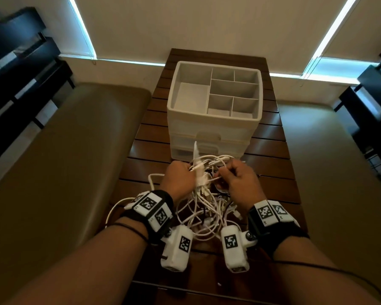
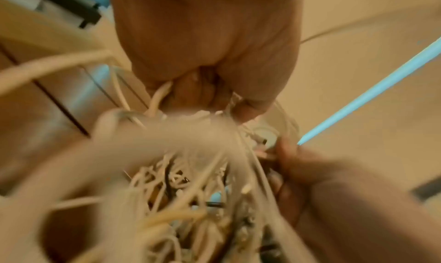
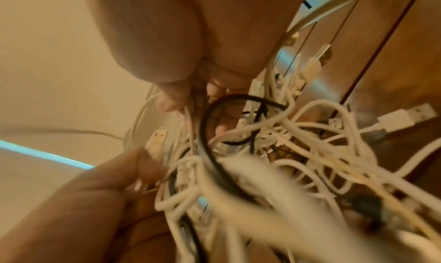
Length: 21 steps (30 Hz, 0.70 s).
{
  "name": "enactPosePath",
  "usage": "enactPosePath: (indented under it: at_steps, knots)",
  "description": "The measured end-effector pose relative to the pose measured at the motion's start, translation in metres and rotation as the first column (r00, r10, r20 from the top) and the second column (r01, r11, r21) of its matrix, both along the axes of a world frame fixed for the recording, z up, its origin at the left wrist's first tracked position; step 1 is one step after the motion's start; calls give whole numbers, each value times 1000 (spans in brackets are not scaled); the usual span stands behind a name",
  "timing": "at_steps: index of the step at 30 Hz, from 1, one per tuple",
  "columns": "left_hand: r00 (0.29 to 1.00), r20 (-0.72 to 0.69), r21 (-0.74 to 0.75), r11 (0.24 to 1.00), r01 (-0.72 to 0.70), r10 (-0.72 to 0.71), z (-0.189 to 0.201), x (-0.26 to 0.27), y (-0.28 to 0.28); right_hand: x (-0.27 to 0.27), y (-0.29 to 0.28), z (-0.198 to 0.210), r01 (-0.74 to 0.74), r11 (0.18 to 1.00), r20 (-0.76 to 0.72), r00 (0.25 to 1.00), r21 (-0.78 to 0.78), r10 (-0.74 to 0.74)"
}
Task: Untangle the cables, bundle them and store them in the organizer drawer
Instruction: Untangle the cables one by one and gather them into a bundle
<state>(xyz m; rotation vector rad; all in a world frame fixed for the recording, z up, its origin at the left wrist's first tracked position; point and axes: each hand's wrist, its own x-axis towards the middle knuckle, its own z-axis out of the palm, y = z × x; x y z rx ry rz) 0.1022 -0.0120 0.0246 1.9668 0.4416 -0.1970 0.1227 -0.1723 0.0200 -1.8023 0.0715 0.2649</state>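
Note:
A tangle of white cables (image 1: pixel 207 205) with a few black strands hangs between my two hands above the slatted wooden table (image 1: pixel 266 159). My left hand (image 1: pixel 178 179) grips a clump of white cables (image 2: pixel 157 97) in curled fingers. My right hand (image 1: pixel 235 175) pinches a thin white cable (image 3: pixel 187 116) between thumb and fingers. In the right wrist view a black cable (image 3: pixel 207 135) loops through the tangle and USB plugs (image 3: pixel 396 119) stick out. The white organizer (image 1: pixel 213 111) stands behind the tangle, its top tray divided into compartments, its front drawers pushed in.
Brown padded benches (image 1: pixel 64 161) flank the narrow table on both sides. Dark shelving (image 1: pixel 15 69) stands at the far left and far right. The wall with lit strips lies behind the organizer.

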Motion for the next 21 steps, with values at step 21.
enactPosePath:
  at_steps: [21]
  knots:
    - [989,58,144,981,128,-137,1,-9,-11,-2,1,10,-66,988,47,996,-140,74]
